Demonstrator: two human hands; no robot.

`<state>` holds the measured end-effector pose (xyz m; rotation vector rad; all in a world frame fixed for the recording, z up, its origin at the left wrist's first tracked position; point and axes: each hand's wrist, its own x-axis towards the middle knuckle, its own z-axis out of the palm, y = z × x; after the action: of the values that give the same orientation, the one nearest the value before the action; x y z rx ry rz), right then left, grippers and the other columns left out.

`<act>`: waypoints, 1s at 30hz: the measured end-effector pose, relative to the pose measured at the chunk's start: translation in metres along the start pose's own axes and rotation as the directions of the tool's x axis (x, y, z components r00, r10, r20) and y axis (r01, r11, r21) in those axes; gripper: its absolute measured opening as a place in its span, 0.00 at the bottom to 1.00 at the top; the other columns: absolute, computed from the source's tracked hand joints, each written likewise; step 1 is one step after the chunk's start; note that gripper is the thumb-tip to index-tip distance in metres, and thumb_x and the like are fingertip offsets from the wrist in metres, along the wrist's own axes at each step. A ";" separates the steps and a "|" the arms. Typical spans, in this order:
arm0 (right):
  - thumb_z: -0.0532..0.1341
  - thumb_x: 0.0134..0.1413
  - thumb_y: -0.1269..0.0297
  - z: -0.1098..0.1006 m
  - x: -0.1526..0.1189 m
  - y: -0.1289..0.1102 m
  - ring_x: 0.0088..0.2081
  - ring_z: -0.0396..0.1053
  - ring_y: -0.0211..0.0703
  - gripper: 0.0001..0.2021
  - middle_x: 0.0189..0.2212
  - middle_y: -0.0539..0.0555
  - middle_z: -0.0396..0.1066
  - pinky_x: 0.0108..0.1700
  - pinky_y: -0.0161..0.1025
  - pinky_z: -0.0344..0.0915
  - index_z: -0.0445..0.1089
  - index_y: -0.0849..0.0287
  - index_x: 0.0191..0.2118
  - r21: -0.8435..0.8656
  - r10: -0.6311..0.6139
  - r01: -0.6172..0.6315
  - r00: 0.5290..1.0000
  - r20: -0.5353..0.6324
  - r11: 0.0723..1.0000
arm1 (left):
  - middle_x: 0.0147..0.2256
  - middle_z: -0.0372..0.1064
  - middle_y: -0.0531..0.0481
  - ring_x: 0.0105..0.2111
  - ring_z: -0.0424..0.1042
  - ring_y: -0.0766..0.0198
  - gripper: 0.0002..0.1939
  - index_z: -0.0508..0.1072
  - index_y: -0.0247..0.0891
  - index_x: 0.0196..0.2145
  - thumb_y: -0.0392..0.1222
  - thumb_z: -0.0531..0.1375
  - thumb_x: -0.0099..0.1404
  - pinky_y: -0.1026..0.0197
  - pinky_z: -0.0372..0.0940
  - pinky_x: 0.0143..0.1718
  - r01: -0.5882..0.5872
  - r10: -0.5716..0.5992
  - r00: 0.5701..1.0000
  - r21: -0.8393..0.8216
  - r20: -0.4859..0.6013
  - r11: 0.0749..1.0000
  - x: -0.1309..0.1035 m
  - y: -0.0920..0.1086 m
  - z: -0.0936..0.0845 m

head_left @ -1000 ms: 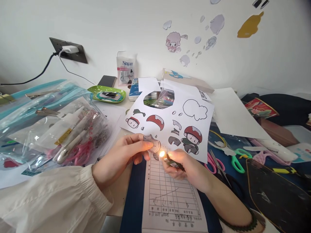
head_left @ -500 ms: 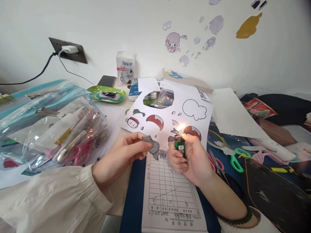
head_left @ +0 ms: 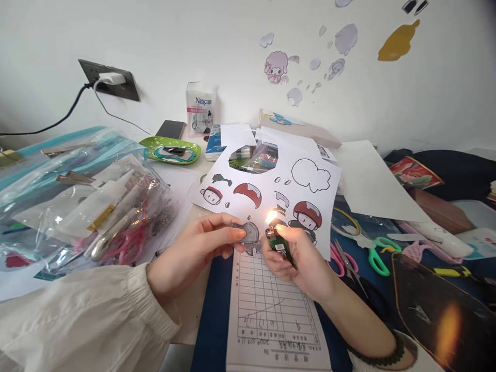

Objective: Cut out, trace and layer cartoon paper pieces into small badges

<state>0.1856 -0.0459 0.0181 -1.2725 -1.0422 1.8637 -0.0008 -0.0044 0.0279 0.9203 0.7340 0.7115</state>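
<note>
Between thumb and fingers, my left hand (head_left: 211, 236) pinches a small grey cutout (head_left: 248, 233) with a dark rim. My right hand (head_left: 292, 253) is wrapped round a green lighter (head_left: 279, 244), thumb on its top. A flame (head_left: 272, 216) burns at the lighter's metal head, just right of the cutout and apart from it. Another grey cutout (head_left: 254, 249) lies below on a printed form pad (head_left: 271, 305). Behind the hands is a white sheet (head_left: 271, 181) with cartoon drawings in red caps and a cut-out hole.
Clear bags of tools (head_left: 116, 217) lie at left. Scissors (head_left: 351, 268) and green-handled scissors (head_left: 382, 256) are at right, near a dark board (head_left: 434, 305). A green tray (head_left: 170, 142) and a Nexcare packet (head_left: 201, 111) stand behind. Paper cutouts (head_left: 276, 67) stick to the wall.
My right hand has moved left and slightly down, tilting the lighter and bringing its flame nearer the grey cutout. The cutout has turned a little in my left hand.
</note>
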 end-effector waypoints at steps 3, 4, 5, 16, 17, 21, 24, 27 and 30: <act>0.49 0.52 0.43 -0.001 -0.001 0.000 0.19 0.35 0.30 0.22 0.16 0.42 0.42 0.21 0.35 0.34 0.52 0.57 0.20 -0.027 -0.049 0.049 0.999 0.023 0.998 | 0.24 0.68 0.54 0.24 0.60 0.70 0.10 0.78 0.37 0.27 0.44 0.71 0.49 0.66 0.53 0.26 -0.002 0.002 1.000 0.003 0.003 1.000 0.000 0.000 0.000; 0.49 0.54 0.45 -0.002 -0.002 0.000 0.19 0.36 0.30 0.22 0.16 0.42 0.42 0.21 0.35 0.34 0.52 0.57 0.20 -0.045 -0.066 0.068 0.997 0.050 0.997 | 0.25 0.67 0.55 0.24 0.59 0.70 0.10 0.78 0.37 0.27 0.44 0.71 0.49 0.65 0.52 0.26 -0.003 0.003 1.000 0.004 0.000 1.000 0.001 0.000 0.000; 0.49 0.56 0.47 -0.003 -0.003 0.000 0.19 0.36 0.30 0.21 0.17 0.42 0.43 0.21 0.35 0.35 0.52 0.57 0.21 -0.067 -0.078 0.085 0.993 0.093 0.994 | 0.25 0.67 0.55 0.24 0.58 0.71 0.10 0.78 0.38 0.27 0.44 0.71 0.49 0.65 0.52 0.26 -0.007 0.007 1.000 0.010 -0.005 1.000 0.001 0.000 0.000; 0.49 0.52 0.44 -0.006 0.002 -0.003 0.16 0.33 0.28 0.23 0.14 0.41 0.42 0.18 0.34 0.31 0.51 0.56 0.18 0.061 -0.004 0.001 0.999 0.052 0.998 | 0.26 0.67 0.56 0.23 0.58 0.72 0.12 0.76 0.37 0.27 0.45 0.71 0.48 0.65 0.52 0.27 0.011 -0.010 0.999 0.018 -0.050 1.000 0.000 0.001 -0.002; 0.49 0.51 0.44 -0.005 0.002 -0.004 0.16 0.33 0.28 0.23 0.14 0.41 0.41 0.18 0.33 0.31 0.51 0.56 0.18 0.081 0.007 -0.010 0.999 0.033 0.997 | 0.24 0.67 0.56 0.23 0.58 0.72 0.12 0.75 0.38 0.27 0.44 0.71 0.47 0.65 0.52 0.26 0.016 -0.015 0.998 0.009 -0.053 1.000 0.001 0.000 -0.001; 0.49 0.50 0.44 -0.003 0.001 -0.005 0.17 0.34 0.29 0.21 0.15 0.41 0.42 0.19 0.34 0.31 0.51 0.56 0.19 0.060 0.039 -0.041 0.999 0.019 0.997 | 0.24 0.68 0.55 0.23 0.60 0.71 0.12 0.76 0.38 0.27 0.44 0.72 0.46 0.66 0.52 0.26 0.015 -0.016 0.998 -0.015 -0.063 1.000 0.001 -0.001 -0.001; 0.49 0.54 0.46 -0.002 -0.002 -0.003 0.17 0.34 0.29 0.21 0.16 0.41 0.42 0.20 0.35 0.32 0.52 0.56 0.20 -0.016 0.000 0.001 0.998 0.063 1.000 | 0.23 0.68 0.55 0.24 0.60 0.70 0.12 0.77 0.38 0.28 0.43 0.72 0.47 0.66 0.53 0.26 0.023 -0.024 0.998 -0.024 -0.060 0.999 0.001 -0.001 -0.001; 0.48 0.58 0.49 -0.002 -0.005 -0.003 0.18 0.36 0.30 0.21 0.17 0.42 0.43 0.21 0.36 0.34 0.52 0.57 0.21 -0.104 -0.057 0.072 0.989 0.139 0.992 | 0.23 0.67 0.55 0.24 0.59 0.71 0.10 0.77 0.38 0.26 0.43 0.72 0.47 0.66 0.53 0.25 0.014 -0.015 0.998 -0.017 -0.055 1.000 0.000 -0.001 -0.001; 0.48 0.58 0.51 -0.002 -0.006 -0.004 0.18 0.37 0.29 0.20 0.17 0.42 0.43 0.21 0.35 0.35 0.52 0.57 0.20 -0.141 -0.029 0.052 0.987 0.158 0.989 | 0.25 0.67 0.54 0.24 0.59 0.72 0.09 0.77 0.37 0.25 0.44 0.71 0.50 0.66 0.53 0.26 -0.003 0.004 0.999 0.015 -0.042 1.000 -0.001 0.000 -0.002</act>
<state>0.1894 -0.0484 0.0236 -1.1908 -1.2975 1.9096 -0.0026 -0.0045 0.0272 0.9227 0.7765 0.7310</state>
